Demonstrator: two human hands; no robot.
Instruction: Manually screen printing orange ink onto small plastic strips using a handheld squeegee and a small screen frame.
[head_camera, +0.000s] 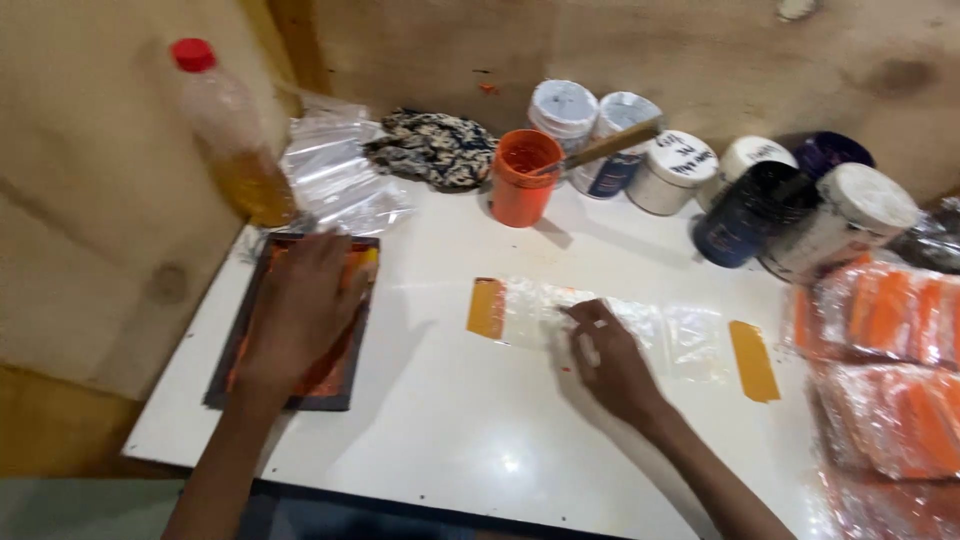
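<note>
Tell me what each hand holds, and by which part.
Neither grips anything. The left hand lies flat on the dark-framed, orange-stained printing screen; the right hand's fingertips press the clear plastic sheet.

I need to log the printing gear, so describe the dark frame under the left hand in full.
The dark frame is a flat rectangular screen with a blackish border, its inner mesh stained orange and yellow. It lies flat at the left edge of the white table, turned slightly askew, just in front of a red-capped bottle and crumpled clear plastic. The left hand rests palm down across its middle, hiding much of the mesh. What the border is made of cannot be told.
</note>
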